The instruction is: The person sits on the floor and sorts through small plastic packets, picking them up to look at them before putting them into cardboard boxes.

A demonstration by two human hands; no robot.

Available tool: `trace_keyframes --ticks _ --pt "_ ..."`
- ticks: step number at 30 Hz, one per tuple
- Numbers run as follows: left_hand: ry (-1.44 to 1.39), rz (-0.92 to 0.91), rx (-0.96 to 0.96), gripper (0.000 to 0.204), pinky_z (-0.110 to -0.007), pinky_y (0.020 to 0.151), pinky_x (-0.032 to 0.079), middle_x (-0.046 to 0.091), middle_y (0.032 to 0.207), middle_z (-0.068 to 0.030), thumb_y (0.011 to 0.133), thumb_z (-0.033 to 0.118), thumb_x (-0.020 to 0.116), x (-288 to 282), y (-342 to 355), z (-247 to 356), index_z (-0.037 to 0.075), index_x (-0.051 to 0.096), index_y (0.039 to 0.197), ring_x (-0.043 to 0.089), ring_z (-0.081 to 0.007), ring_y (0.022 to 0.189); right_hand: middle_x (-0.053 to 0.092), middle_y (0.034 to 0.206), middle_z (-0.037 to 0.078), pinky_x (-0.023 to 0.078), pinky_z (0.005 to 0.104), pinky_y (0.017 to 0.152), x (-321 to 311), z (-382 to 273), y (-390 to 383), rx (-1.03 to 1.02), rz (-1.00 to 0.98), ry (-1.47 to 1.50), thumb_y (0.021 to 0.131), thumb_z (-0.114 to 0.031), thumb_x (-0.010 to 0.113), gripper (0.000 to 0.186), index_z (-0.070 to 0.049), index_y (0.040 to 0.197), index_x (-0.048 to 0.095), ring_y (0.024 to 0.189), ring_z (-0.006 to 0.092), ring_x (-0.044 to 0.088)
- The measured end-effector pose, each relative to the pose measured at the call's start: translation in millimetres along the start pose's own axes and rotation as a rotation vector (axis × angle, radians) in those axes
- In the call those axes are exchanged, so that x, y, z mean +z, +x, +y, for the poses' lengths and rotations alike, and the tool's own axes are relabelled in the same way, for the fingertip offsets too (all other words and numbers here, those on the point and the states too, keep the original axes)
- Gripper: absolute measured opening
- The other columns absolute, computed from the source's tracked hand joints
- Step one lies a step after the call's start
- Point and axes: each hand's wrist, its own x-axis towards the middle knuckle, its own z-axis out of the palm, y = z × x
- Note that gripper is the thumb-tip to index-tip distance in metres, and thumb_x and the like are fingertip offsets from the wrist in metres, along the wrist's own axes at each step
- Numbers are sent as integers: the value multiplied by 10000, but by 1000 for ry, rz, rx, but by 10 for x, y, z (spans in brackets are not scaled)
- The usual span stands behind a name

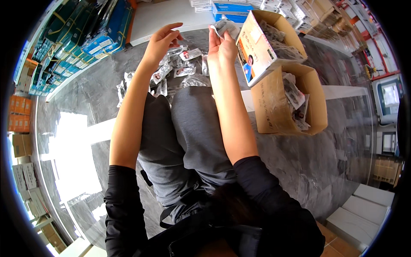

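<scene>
My right hand (223, 48) is raised in front of me, its fingers closed on a small clear plastic packet (227, 27) whose contents I cannot make out. To its left hovers my left hand (162, 43), fingers loosely bent and apart, with nothing seen in it. Below both hands, many similar packets (185, 71) lie scattered on the grey floor beyond my knees. Close to my right hand stands a white and orange printed carton (261, 49) with plastic packets inside. Just nearer is a brown cardboard box (269, 103), open, holding more packets.
Bundled teal and blue flat boxes (107, 30) are stacked at the far left. A pale low platform (167, 16) runs along the back, with a blue box (231, 9) on it. White cartons (368, 205) sit at the lower right. Sunlight glares on the floor at left.
</scene>
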Motion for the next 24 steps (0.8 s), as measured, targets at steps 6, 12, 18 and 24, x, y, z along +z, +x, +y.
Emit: trace_keyframes --ticks 6,12,18,24 --pt "155 -183 57 306 -214 688 423 561 825 -32 885 126 438 534 89 32 68 467 1183 479 -68 697 369 1204 146 501 294 829 -102 -396 53 -322 118 30 903 -175 347 430 -49 1281 185 971 218 519" --pt "251 -313 67 323 -200 607 400 552 804 -27 872 108 436 920 134 51 76 451 1193 481 -74 689 408 1179 137 480 275 843 -430 -1016 146 -483 390 10 915 -223 285 412 -33 1270 193 966 220 531" --pt "262 -391 77 337 -238 650 436 553 774 -39 854 91 444 1093 252 -72 49 447 1189 501 -104 698 417 1202 186 441 371 876 -649 -1455 14 -622 560 39 913 -308 312 498 -87 1307 102 1037 268 505" --pt "366 -496 16 334 -236 646 437 550 772 -36 858 91 437 1163 250 -129 65 449 1191 510 -102 689 457 1166 194 451 380 855 -556 -1454 -6 -877 474 -83 868 -272 443 617 -41 1312 82 1052 273 490"
